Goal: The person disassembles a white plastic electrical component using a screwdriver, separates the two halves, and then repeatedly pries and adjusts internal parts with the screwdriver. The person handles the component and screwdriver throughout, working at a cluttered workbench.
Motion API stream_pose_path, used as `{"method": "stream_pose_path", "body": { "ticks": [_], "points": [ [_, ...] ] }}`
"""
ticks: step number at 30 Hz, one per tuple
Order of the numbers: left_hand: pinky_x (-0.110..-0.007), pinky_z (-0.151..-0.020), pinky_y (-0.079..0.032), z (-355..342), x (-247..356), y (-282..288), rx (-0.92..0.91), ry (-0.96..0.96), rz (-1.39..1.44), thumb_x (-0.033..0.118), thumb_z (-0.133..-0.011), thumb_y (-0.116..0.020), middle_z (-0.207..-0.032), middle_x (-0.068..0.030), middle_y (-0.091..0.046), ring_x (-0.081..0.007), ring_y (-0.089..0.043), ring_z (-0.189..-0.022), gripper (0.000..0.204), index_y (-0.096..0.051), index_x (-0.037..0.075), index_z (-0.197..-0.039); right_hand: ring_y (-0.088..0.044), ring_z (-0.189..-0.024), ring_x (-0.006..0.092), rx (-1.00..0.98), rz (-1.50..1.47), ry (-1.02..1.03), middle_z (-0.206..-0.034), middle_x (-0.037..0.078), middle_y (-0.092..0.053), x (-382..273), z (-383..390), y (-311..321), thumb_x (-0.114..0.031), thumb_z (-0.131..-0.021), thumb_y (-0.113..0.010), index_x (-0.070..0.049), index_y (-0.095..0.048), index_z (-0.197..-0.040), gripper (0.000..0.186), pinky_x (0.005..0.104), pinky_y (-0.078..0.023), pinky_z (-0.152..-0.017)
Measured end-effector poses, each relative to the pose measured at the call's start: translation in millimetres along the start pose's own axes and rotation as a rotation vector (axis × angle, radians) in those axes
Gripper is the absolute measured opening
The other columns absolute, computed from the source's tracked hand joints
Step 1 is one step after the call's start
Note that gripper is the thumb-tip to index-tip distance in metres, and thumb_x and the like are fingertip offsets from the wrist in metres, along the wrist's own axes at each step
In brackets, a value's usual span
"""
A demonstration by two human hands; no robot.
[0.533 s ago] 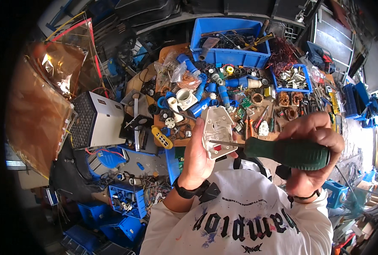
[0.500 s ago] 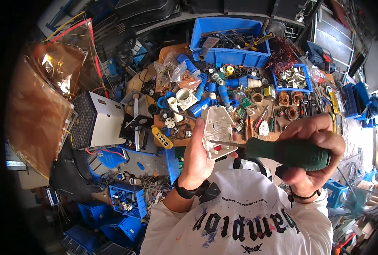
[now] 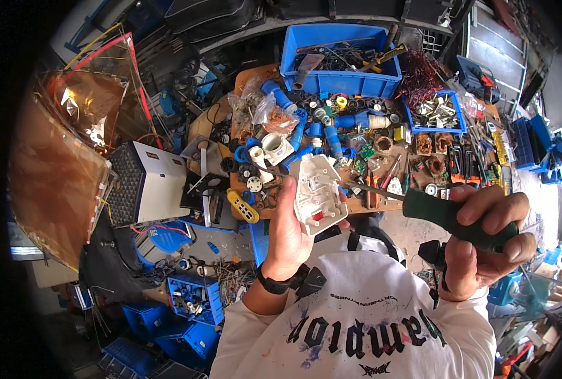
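Note:
My left hand is closed around the edge of a white plastic housing, its open inner side with ribs and screw posts facing up. A small red part sits inside the housing near its lower end. My right hand grips the dark green handle of a screwdriver. The shaft points left toward the housing, and its tip is apart from it, to the right. Part of the handle is hidden behind my fingers.
Beyond my hands is a wooden table crowded with blue and white plastic fittings. A large blue bin stands at its back, beside a smaller blue tray of metal pieces. A yellow power strip lies at the table's left edge.
My right hand has moved right with the screwdriver, drawing its tip out of the white housing. My left hand still holds the housing, shifted slightly left.

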State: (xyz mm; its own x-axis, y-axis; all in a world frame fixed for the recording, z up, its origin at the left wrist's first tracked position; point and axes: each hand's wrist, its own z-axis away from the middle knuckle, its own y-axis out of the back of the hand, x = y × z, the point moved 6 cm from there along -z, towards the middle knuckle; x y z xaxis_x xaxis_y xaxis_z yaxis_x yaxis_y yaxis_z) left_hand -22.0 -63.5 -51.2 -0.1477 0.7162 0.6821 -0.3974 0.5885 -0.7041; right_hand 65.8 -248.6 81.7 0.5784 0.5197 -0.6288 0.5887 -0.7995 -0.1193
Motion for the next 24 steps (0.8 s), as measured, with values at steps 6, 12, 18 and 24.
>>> {"method": "stream_pose_path", "body": {
  "ticks": [6, 12, 18, 24],
  "points": [
    [-0.048, -0.063, -0.058, -4.0, 3.1, -3.0, -0.051, 0.014, 0.082, 0.057, -0.09, -0.037, -0.113, -0.0196, -0.054, -0.0305, -0.06, -0.096, 0.073, -0.032, 0.002, -0.138, -0.048, -0.085, 0.0215, -0.024, 0.106, -0.047, -0.097, 0.006, -0.036, 7.6, 3.2, 15.9, -0.004, -0.081, -0.064, -0.024, -0.043, -0.114, 0.044, 0.0463, -0.048, -0.085],
    [-0.053, -0.066, -0.057, -10.4, 7.1, -11.5, -0.114, -0.016, 0.107, 0.057, -0.088, -0.039, -0.115, -0.0206, -0.052, -0.0328, -0.058, -0.1, 0.077, -0.029, 0.002, -0.14, -0.045, -0.09, 0.0213, 0.087, 0.087, -0.099, -0.099, 0.006, -0.035, 11.7, 11.3, 30.8, -0.009, -0.082, -0.065, -0.023, -0.044, -0.119, 0.045, 0.0475, -0.045, -0.09],
    [-0.055, -0.068, -0.056, -13.3, 5.5, -14.6, -0.068, -0.001, 0.124, 0.056, -0.09, -0.038, -0.119, -0.0221, -0.051, -0.034, -0.057, -0.103, 0.075, -0.029, 0.002, -0.14, -0.043, -0.094, 0.0209, 0.134, 0.028, -0.095, -0.101, 0.006, -0.035, 4.7, 12.4, 39.2, -0.012, -0.083, -0.066, -0.023, -0.046, -0.125, 0.047, 0.0446, -0.044, -0.094],
    [-0.054, -0.072, -0.055, -12.6, 5.7, -18.0, -0.034, -0.041, 0.019, 0.055, -0.092, -0.033, -0.122, -0.0222, -0.05, -0.0352, -0.057, -0.104, 0.072, -0.027, 0.002, -0.141, -0.055, -0.086, 0.0263, 0.122, -0.106, -0.083, -0.101, 0.009, -0.039, 3.3, 19.7, 36.8, 0.005, -0.076, -0.065, -0.02, -0.043, -0.107, 0.045, 0.0529, -0.051, -0.087]
  ]
}}
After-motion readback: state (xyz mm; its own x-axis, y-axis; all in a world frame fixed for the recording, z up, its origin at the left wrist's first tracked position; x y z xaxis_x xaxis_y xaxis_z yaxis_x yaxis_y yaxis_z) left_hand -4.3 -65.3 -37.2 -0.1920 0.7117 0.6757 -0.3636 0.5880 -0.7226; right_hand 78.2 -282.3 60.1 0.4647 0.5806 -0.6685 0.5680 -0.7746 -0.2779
